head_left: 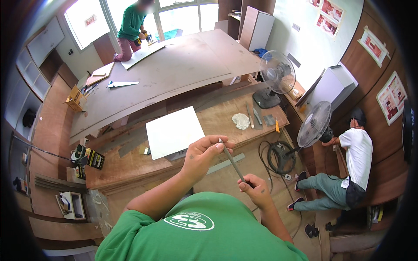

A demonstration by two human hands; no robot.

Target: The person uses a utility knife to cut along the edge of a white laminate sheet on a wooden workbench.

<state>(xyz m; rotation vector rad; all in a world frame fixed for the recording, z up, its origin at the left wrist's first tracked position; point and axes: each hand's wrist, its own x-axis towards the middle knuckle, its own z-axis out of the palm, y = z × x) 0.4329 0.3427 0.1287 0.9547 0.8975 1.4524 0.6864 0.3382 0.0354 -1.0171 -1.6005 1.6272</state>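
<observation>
- While a wooden bench (115, 167) stands ahead, a white panel (174, 132) lies on it.
- Left hand (199, 158): closed, pinching the far end of a slim grey bar (234, 164).
- Right hand (257, 191): closed, gripping its near end.
- Bar: aslant between both hands.

Joinery workshop: plywood workbench (220, 125) with hand tools (250, 115), handsaw (123, 84) on a big sheet-topped worktable (187, 71), co-worker (129, 24) kneeling up there with a yellow power tool (144, 36).

Beyond the brown wooden worktop (215, 124) are set bright, pale-framed windows (179, 18); to its right, a white wall (297, 42) and brown wooden panelling (368, 85).
</observation>
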